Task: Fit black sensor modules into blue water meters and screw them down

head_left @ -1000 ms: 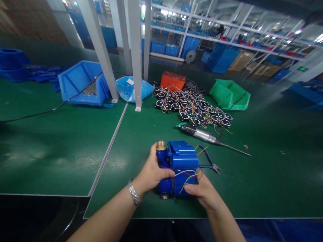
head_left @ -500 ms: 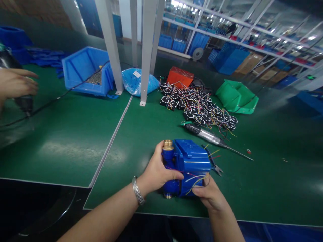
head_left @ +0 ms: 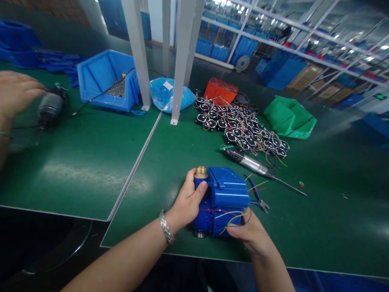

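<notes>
— So what has changed since a moment ago?

— Mostly the left thumb. The left hand [head_left: 186, 202] still grips the blue pump unit [head_left: 223, 201] on the green bench [head_left: 188, 150], but its thumb has lifted off the blue body and now lies against the neck under the brass fitting [head_left: 201, 172]. The right hand [head_left: 248, 232] stays closed on the unit's near right corner, by the loose wires [head_left: 235, 215].

— Anything else?

— At the far left a co-worker's hand [head_left: 15, 94] has come further in, and the grey power tool [head_left: 49, 106] it reaches for now shows whole.

— What can't you make out?

— The right fingers are tucked under the unit, so how they pinch the wires is hidden. The cutters [head_left: 257, 198] behind it show only their tips and part of a handle. The electric screwdriver [head_left: 253, 166] lies just beyond, beside the heap of black wired parts [head_left: 240, 130], too small to read singly. The contents of the blue bin [head_left: 105, 79] are a blur.
</notes>
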